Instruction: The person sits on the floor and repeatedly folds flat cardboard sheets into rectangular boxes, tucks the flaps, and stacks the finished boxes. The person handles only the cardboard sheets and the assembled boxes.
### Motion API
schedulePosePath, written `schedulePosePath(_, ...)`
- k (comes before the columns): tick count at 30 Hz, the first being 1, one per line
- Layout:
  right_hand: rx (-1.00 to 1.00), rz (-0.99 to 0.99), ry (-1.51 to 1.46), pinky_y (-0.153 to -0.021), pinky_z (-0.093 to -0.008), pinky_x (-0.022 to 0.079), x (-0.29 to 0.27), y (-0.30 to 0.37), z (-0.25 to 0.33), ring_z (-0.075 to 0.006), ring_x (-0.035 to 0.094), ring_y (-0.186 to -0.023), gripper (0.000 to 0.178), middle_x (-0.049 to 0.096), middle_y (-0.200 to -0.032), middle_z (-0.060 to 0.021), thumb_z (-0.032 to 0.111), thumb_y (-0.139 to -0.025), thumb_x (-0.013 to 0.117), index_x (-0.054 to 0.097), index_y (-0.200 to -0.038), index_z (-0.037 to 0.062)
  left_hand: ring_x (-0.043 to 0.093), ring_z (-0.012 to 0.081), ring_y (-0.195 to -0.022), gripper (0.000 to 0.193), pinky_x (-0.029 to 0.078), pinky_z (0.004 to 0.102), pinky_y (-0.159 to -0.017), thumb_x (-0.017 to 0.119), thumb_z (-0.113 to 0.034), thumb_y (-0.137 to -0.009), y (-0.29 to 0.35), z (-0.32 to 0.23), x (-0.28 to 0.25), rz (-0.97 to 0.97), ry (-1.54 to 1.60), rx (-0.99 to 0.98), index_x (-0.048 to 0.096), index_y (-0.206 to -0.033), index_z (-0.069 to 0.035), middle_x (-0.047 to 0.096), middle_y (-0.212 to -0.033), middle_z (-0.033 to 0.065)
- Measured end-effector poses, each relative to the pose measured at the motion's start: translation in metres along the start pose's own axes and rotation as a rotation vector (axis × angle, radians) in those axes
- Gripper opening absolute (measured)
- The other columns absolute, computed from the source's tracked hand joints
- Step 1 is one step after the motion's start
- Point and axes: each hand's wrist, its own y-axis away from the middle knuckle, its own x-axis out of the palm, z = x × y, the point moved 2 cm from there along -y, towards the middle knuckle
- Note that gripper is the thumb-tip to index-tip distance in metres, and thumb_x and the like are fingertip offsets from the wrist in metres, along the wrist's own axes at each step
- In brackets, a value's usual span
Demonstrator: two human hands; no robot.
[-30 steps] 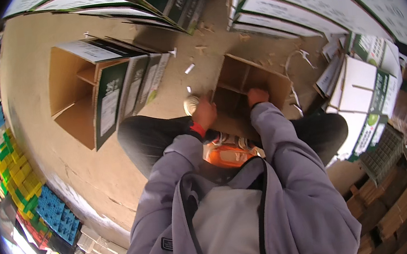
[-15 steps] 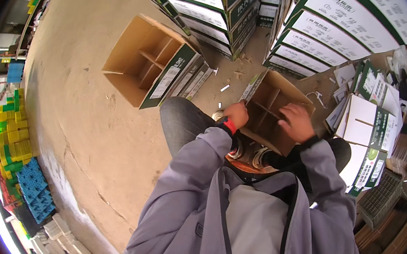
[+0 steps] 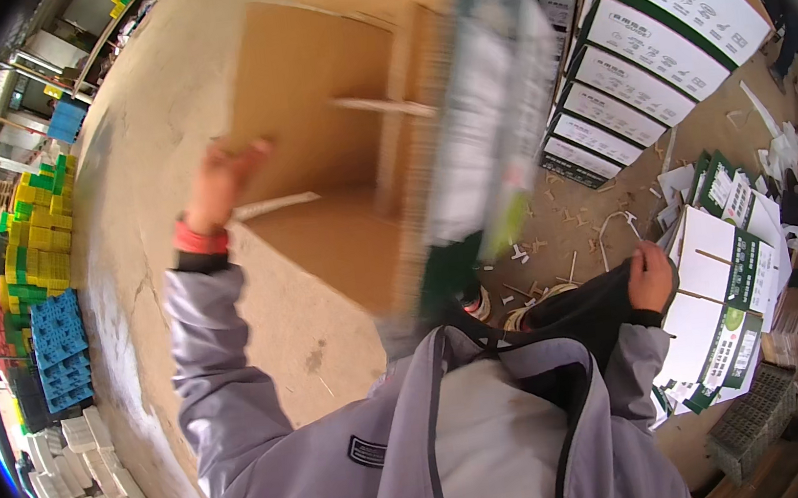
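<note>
Open carton: the big brown one (image 3: 300, 73), filling the upper middle of the frame, mouth turned toward the camera and a bit left, so you look right into it. Its green-and-white outer face is pretty smeared with blur.
Divider: cardboard strips (image 3: 381, 105) crossing inside the carton, toward its right side.
Left grip: the left hand (image 3: 220, 186), left of center, looks to be holding the carton by its left edge, fingers lapping over the wall. How hard it's squeezing, can't tell.
Carton vs left grip: nearly all of the box sits to the right of that hand, some above, some below.
Left wrist: red band (image 3: 201, 237) over a dark cuff.
Right grip: the right hand (image 3: 651, 277), right of center, is by the dark trouser knee (image 3: 597, 300), well apart from the carton. Can't really tell how wide it is.
Next to the right grip: white-and-green folded cardboard (image 3: 700, 259), just right of and below it.
Upper right: a tall stack of white-and-green cartons (image 3: 628, 56).
Floor bits: small white scraps (image 3: 520, 253) below the carton's right side.
Left rim: yellow-and-green crates (image 3: 33, 236), blue pallets (image 3: 58, 352) below them.
</note>
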Motion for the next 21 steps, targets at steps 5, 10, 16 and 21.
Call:
schedulePosePath(5, -0.081, 0.110, 0.138, -0.091, -0.0488, 0.052, 0.011, -0.013, 0.017, -0.0370, 0.070, -0.102, 0.016, 0.074, -0.109, -0.0118, 0.021, -0.097, 0.069, 0.074, -0.106, 0.0088, 0.072, 0.0144, -0.106, 0.032, 0.058, 0.0311, -0.094, 0.070, -0.022, -0.107, -0.030, -0.021, -0.137, -0.255, 0.086, 0.090, 0.071, -0.130, 0.001, 0.077, -0.123, 0.0082)
schedulePosePath(10, -0.067, 0.106, 0.139, -0.090, -0.0493, 0.052, 0.016, -0.007, 0.012, -0.0376, 0.069, -0.099, 0.014, 0.073, -0.104, -0.0120, 0.021, -0.097, 0.069, 0.074, -0.104, 0.0096, 0.069, 0.0169, -0.116, 0.042, 0.054, 0.0328, -0.102, 0.074, -0.027, -0.105, -0.056, 0.028, -0.185, -0.408, -0.121, 0.123, 0.069, -0.135, 0.002, 0.075, -0.130, 0.0081)
schedulePosePath(16, -0.014, 0.103, 0.168, -0.090, -0.0498, 0.051, 0.006, -0.002, 0.008, -0.0375, 0.069, -0.097, 0.013, 0.073, -0.102, -0.0125, 0.020, -0.096, 0.069, 0.074, -0.100, 0.0091, 0.071, 0.0130, -0.106, 0.034, 0.056, 0.0317, -0.095, 0.075, -0.026, -0.104, -0.091, 0.083, -0.181, -0.364, -0.134, 0.025, 0.075, -0.128, -0.003, 0.077, -0.119, 0.0027)
schedulePosePath(21, 0.009, 0.101, 0.224, -0.092, -0.0493, 0.051, 0.005, 0.004, 0.002, -0.0369, 0.069, -0.098, 0.013, 0.073, -0.101, -0.0123, 0.019, -0.096, 0.068, 0.075, -0.098, 0.0082, 0.070, 0.0149, -0.101, 0.037, 0.057, 0.0338, -0.091, 0.073, -0.026, -0.105, -0.120, 0.114, -0.186, -0.237, -0.177, -0.044, 0.072, -0.130, 0.001, 0.078, -0.115, 0.0046)
